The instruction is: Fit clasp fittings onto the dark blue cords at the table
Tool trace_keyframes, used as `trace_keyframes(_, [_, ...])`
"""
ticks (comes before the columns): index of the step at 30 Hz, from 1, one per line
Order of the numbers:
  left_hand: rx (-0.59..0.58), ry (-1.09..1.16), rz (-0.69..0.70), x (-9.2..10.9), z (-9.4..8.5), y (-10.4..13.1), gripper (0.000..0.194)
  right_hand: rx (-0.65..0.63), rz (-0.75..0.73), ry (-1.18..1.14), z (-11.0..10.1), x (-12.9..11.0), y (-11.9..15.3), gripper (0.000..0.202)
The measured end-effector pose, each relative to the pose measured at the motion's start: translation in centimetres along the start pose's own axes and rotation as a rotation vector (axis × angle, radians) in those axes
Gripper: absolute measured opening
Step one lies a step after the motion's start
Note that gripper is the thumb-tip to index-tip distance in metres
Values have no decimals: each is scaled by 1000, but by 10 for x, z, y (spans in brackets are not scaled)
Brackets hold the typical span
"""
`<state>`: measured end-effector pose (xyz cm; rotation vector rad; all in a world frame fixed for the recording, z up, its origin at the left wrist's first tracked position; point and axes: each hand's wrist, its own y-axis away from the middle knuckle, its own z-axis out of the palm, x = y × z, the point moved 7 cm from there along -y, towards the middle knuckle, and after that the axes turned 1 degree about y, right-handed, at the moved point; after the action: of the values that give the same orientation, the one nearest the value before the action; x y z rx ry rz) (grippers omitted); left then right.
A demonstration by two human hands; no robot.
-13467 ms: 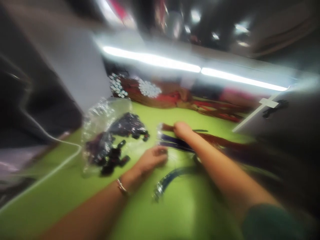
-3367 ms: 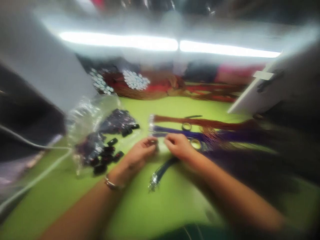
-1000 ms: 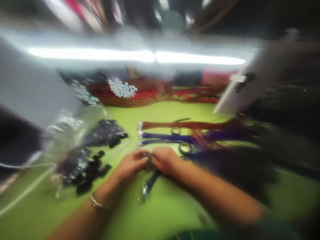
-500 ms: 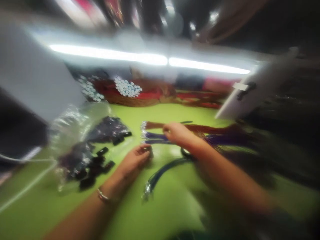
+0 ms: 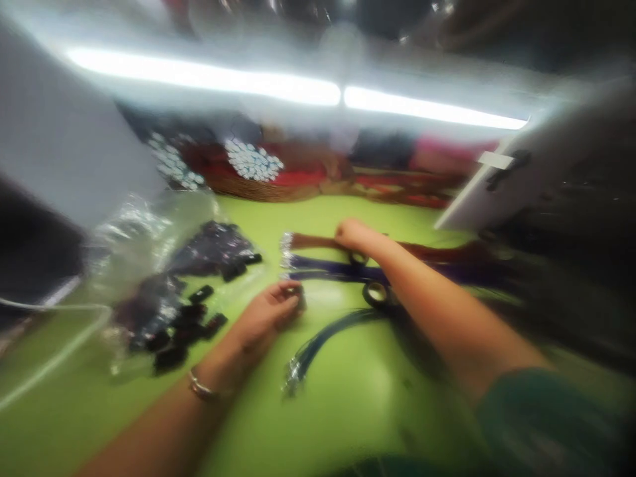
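Green worktop first, I've got it spread wide under the hands [image 5: 358, 411], and over on the left sits the clear bag [image 5: 132, 228], slumped and crinkled. Across the middle run the brown wires [image 5: 313, 240], white ends lined up toward the left, with the purple wires [image 5: 322, 266] just nearer and the dark cables [image 5: 322, 336] curving closer still. Now the right hand [image 5: 355, 235]: it's at the brown wires, fingers curled, and I can't make out whether they've closed on a strand. I'd judge one strand wants picking out by a light pinch near its end, so the neighbours aren't dragged out of line. The left hand [image 5: 273, 305] is low, just short of the purple ends, thumb and fingers pinched together; my call is to hold it steady there. Smaller again, the tape roll [image 5: 368, 301] sits below the right forearm, easy to knock, so I'd want that arm lifting clear. The loose black parts [image 5: 176, 338] lie by the bag. And smallest, the dark piece [image 5: 301, 298], gripped at the left fingertips, too blurred for detail; keeping its near face uncovered looks wise.
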<state>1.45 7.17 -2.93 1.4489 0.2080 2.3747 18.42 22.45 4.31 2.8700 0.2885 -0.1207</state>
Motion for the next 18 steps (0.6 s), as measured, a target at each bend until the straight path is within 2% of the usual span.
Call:
trace_keyframes(5, [5,-14,5,1,1,2,39,-21,-39,11,-5,0,-7,19])
trace_keyframes(8, [30,-18,12,2,0,2,39,13,-109,22,2,-6,-14,19])
trace_keyframes(13, [14,-10,5,3,2,3,39,85,-97,24,17,-1,-30,23])
trace_keyframes(18, [7,4,-1,1,1,2,36,146,-102,35,20,5,-38,21])
